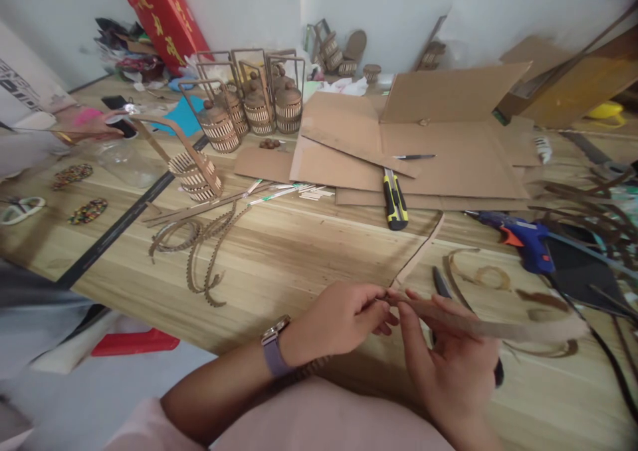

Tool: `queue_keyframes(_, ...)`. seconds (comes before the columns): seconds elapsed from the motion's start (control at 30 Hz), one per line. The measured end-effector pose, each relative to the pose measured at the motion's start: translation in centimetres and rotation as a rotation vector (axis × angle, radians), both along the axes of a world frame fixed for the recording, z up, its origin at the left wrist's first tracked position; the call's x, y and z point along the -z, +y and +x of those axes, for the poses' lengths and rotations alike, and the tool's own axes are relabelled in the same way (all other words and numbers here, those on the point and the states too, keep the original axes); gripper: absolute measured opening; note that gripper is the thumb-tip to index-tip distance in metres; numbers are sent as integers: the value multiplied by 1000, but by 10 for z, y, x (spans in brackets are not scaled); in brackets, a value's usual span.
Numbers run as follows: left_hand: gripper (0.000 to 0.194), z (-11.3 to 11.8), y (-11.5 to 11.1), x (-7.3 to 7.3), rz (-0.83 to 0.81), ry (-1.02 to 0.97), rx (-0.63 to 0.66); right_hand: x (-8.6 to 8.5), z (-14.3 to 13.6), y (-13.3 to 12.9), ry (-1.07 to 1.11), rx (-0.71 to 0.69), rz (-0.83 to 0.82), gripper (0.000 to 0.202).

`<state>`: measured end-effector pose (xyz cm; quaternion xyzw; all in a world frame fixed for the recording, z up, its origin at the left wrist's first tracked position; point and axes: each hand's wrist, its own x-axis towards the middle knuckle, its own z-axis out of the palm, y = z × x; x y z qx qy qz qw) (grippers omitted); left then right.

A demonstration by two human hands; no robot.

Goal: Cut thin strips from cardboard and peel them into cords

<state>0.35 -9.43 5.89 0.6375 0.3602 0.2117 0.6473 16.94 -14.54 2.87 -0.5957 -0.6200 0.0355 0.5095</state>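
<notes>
Near the table's front edge, my left hand (343, 318), with a watch on its wrist, pinches the end of a long brown cardboard strip (528, 332). My right hand (448, 351) is closed on the same strip, its thumb close to the left fingertips; the strip runs over the right palm and out to the right, blurred. A thinner strip (419, 250) rises beyond the fingertips. Partly under the right hand is a dark-handled tool (440, 283). Curled notched strips (207, 258) lie to the left, beside an unfinished small basket (194, 172) with a tall handle.
Cardboard sheets (458, 159) carry a yellow-black utility knife (395, 202). A blue glue gun (533, 242) lies right, among coiled strips. Lidded baskets (259, 109) stand at the back. At far left, another person's hand (94, 127) is near a dark spool and scissors (22, 210).
</notes>
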Motion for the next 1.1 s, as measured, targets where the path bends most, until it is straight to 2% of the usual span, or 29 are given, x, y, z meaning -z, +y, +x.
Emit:
queue_keyframes(0.13, 35, -3, 0, -1, -83, -26, 18, -12, -3, 3, 286, 75, -66, 25)
queue_keyframes(0.23, 34, -4, 2, -4, -91, -30, 22, -15, -4, 4, 331, 108, -74, 29)
queue_keyframes(0.37, 31, -2, 6, -5, -69, -14, 28, -6, -2, 1, 177, -2, -56, 20)
queue_keyframes(0.47, 31, 0, 6, -5, -18, 9, 21, -2, 0, -1, 19, -41, -43, 21)
queue_keyframes(0.7, 27, 0, 1, -6, 90, -1, -19, -7, 3, 0, -379, -128, 132, 13)
queue_keyframes(0.8, 27, 1, 0, -6, 94, -7, -43, -5, 3, 0, -435, -142, 188, 16)
queue_keyframes(0.93, 27, 3, -2, -2, 21, -52, -44, -3, 2, 0, -457, -89, 173, 19)
queue_keyframes(1.1, 27, 0, -2, -2, -88, -40, -19, -20, 3, 1, -360, 1, 101, 15)
